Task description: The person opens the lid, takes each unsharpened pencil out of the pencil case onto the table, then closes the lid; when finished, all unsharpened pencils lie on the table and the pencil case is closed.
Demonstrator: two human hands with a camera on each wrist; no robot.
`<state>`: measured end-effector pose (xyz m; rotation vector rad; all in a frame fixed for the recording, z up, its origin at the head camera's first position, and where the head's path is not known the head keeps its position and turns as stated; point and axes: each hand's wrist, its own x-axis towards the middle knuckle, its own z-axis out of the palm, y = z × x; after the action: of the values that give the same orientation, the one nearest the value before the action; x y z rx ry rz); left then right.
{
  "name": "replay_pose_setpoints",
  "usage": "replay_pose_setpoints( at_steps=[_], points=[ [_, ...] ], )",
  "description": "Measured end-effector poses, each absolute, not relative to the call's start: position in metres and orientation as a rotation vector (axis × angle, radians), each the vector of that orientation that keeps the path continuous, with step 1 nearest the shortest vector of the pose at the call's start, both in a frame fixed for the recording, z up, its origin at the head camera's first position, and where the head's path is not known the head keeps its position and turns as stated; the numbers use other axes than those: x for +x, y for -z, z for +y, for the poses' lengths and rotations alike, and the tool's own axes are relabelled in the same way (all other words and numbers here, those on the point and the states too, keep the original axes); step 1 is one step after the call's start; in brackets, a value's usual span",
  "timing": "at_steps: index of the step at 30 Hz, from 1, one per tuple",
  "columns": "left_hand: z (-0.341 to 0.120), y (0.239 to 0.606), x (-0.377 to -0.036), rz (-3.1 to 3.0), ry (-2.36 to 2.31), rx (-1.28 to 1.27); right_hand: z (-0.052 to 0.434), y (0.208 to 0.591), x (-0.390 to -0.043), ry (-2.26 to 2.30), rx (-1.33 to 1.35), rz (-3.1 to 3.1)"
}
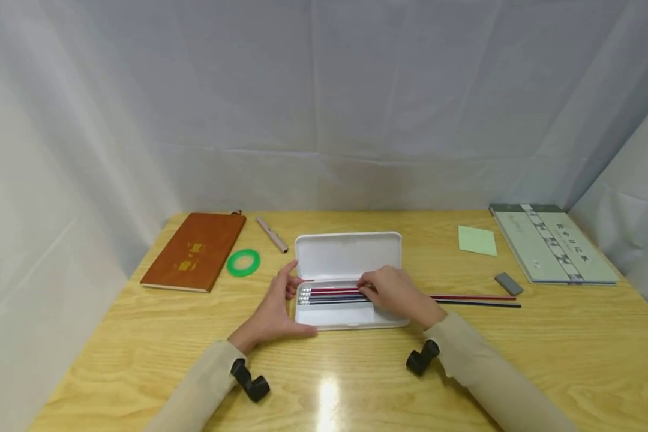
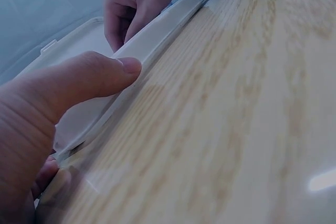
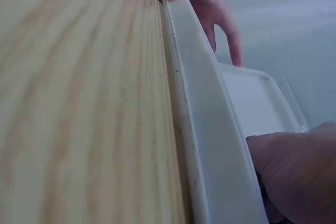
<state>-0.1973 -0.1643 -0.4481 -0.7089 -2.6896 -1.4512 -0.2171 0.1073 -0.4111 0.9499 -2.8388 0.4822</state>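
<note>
An open white pencil case (image 1: 348, 257) lies at the table's middle, lid flat behind the tray; its rim shows close up (image 3: 210, 145). Several red and dark pencils (image 1: 329, 294) lie in the tray. My left hand (image 1: 290, 303) grips the case's left end, thumb (image 2: 100, 74) along the front rim and fingers round the back. My right hand (image 1: 364, 287) is over the tray's right half, curled fingertips pinching a pencil among those inside. What lies under that palm is hidden.
Two more pencils (image 1: 477, 300) lie on the table right of the case. A grey eraser (image 1: 508, 284), green note (image 1: 477, 240) and pale book (image 1: 553, 241) sit far right. A brown notebook (image 1: 194, 251), green tape ring (image 1: 243, 263) and beige pen (image 1: 272, 234) sit left.
</note>
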Motion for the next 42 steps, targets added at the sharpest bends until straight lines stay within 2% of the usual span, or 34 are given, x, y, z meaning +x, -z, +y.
replay_pose_setpoints(
  at_steps=[10,28,36,42],
  points=[
    [-0.165,0.448,-0.198,-2.694,1.445,-0.718,0.101,0.405,-0.222,-0.318,0.899,-2.897],
    [-0.164,0.446,-0.197,-2.711,1.451,-0.699,0.113,0.419,-0.219,-0.512,1.152,-2.685],
    [-0.162,0.447,-0.197,-2.701,1.446,-0.712,0.117,0.410,-0.212,-0.508,1.089,-2.714],
    [-0.163,0.447,-0.197,-2.698,1.443,-0.705,0.146,0.397,-0.198,-0.640,0.978,-2.678]
  ],
)
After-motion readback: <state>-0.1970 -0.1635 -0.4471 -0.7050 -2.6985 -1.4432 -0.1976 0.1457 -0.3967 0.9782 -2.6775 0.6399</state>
